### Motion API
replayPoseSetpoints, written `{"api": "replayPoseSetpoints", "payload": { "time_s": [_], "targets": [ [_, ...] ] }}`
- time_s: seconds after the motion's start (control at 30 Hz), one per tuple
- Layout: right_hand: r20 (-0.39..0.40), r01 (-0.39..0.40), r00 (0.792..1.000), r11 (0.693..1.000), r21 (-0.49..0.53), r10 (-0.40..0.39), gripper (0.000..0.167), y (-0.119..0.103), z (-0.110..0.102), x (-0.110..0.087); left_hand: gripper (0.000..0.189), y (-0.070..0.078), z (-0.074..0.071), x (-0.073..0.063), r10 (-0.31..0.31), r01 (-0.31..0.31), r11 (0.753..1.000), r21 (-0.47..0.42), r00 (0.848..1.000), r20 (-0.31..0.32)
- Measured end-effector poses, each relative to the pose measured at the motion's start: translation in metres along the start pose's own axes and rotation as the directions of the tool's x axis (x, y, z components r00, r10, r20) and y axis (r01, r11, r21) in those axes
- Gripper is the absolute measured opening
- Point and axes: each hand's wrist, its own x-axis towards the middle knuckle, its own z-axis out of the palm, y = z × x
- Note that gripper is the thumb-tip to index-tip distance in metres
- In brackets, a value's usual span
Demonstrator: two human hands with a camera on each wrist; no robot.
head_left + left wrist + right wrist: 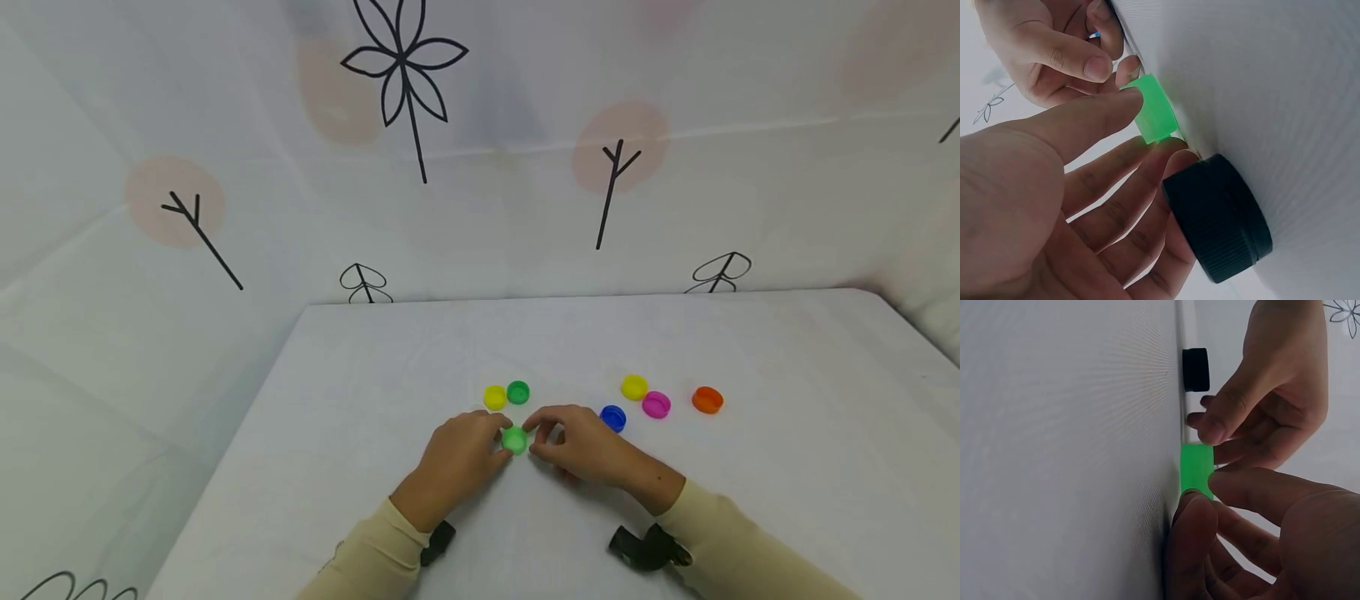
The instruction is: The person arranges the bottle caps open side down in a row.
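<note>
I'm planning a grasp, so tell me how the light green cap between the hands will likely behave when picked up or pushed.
The light green cap is probably light, as it is small and looks hollow from above. Its low, wide shape should resist tipping when pushed, though its round outline suggests it might roll if stood on edge.

From the head we get soft, even light, with faint shadows below the fingers [553, 413]. Both wrist views look dimmer to us: brightness behind the fingers, a green cap [1157, 112] glowing between them, faint ripples across the cloth [1272, 94] beside them.
</note>
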Motion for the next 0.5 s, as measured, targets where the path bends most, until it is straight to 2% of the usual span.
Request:
{"api": "replayPoseSetpoints", "payload": {
  "time_s": [0.5],
  "targets": [
    [0.011, -0.018, 1.000, 1.000, 0.004, 0.018, 0.024, -0.0023, 0.0004, -0.0002, 0.028, -0.0046, 0.0047, 0.0017, 0.036, -0.035, 0.999, 0.029, 0.999, -0.022]
  ]
}}
